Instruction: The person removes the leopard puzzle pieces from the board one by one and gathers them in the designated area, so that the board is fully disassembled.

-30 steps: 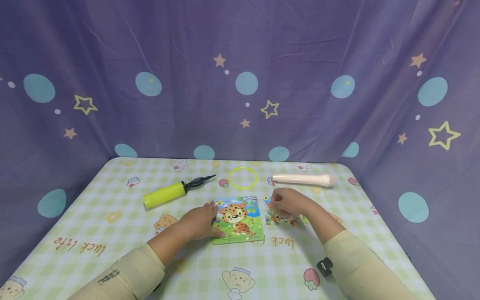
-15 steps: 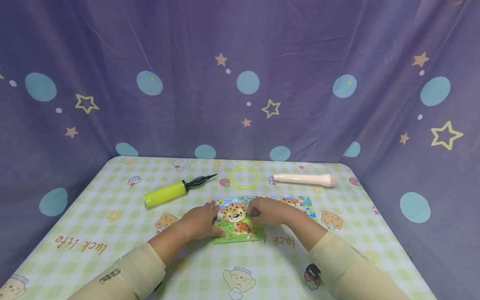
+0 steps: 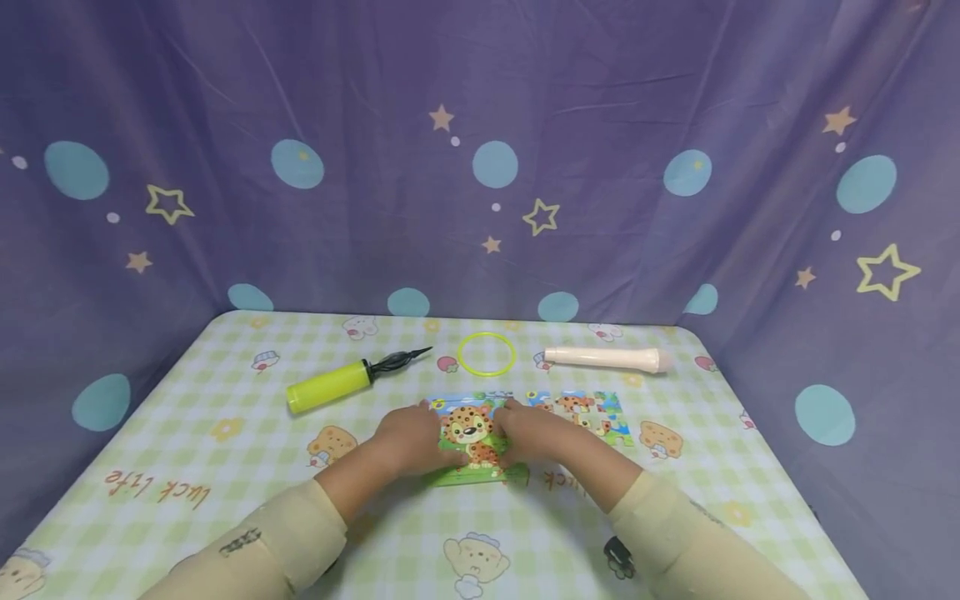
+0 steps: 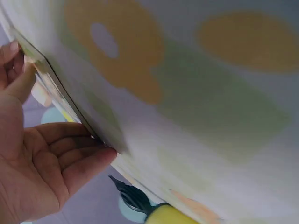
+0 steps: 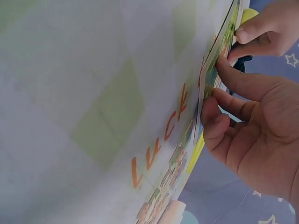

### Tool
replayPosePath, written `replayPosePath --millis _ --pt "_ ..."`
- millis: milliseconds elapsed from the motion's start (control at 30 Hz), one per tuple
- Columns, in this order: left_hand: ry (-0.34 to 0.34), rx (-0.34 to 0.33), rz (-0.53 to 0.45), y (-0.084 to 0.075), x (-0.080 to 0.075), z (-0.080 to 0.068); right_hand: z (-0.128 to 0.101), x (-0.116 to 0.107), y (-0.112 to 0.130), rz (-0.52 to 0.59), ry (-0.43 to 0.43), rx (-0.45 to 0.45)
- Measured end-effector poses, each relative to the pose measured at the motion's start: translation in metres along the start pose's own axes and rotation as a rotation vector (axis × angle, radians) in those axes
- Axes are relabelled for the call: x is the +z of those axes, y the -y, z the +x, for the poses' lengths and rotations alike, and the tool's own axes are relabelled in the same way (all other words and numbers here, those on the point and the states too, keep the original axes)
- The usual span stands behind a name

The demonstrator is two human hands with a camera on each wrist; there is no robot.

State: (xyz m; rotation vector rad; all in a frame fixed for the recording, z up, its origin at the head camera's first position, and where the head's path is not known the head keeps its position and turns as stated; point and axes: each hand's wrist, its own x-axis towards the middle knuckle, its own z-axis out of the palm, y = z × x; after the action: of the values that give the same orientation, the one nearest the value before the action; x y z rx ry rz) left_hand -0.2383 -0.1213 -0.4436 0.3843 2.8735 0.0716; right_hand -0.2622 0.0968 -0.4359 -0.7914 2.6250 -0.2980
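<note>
- Board with leopard picture: flat on cloth, mid-table, between the two hands; both side edges partly covered by fingers.
- Left hand: at board's left side, thumb over the picture. Left wrist view: fingers nearly straight, lying close together at the edge, thumb spread well away from them. Fingertips partly lost in head view.
- Right hand: on board's right part. Right wrist view: thumb and index apart on the board, remaining fingers bent. Can't tell if a small piece is pinched; contact spot hidden.
- Pieces: joined cluster just right of board; lower left part behind right hand and forearm. Seen edge-on in right wrist view, pictures hard to read.
- Pump: yellow with black nozzle, left of and beyond board. Cut off at bottom of left wrist view.
- Ring: thin, yellow, beyond board; only a sliver in right wrist view.
- Wand: pale pink, beyond pieces; right end blurs into cloth.
- Sleeves: cut off at bottom edge; dark mark on left one unreadable.
- Black object beside right sleeve: partly hidden, unclear what.
- Curtain: purple, behind table, runs out of frame.
</note>
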Motion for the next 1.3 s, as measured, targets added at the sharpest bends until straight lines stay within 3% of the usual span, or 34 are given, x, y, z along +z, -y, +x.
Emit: replayPosePath --millis 233,567,833,1100,1300 --pt "0.025 -0.056 0.051 -0.009 -0.004 0.002 0.004 0.0 -0.001 0.023 -0.011 0.02" --pt "0.031 -0.06 0.039 -0.01 -0.003 0.003 0.002 0.001 -0.004 0.078 -0.007 0.013" --pt "0.038 -0.048 0.038 -0.011 -0.005 0.002 -0.003 0.001 -0.007 0.195 -0.015 -0.014" --pt "0.036 -0.048 0.034 -0.011 -0.005 0.001 -0.015 -0.009 -0.018 0.305 -0.141 -0.157" --pt "0.042 -0.055 0.056 -0.012 -0.007 -0.001 -0.032 -0.02 -0.035 0.439 -0.168 -0.141"
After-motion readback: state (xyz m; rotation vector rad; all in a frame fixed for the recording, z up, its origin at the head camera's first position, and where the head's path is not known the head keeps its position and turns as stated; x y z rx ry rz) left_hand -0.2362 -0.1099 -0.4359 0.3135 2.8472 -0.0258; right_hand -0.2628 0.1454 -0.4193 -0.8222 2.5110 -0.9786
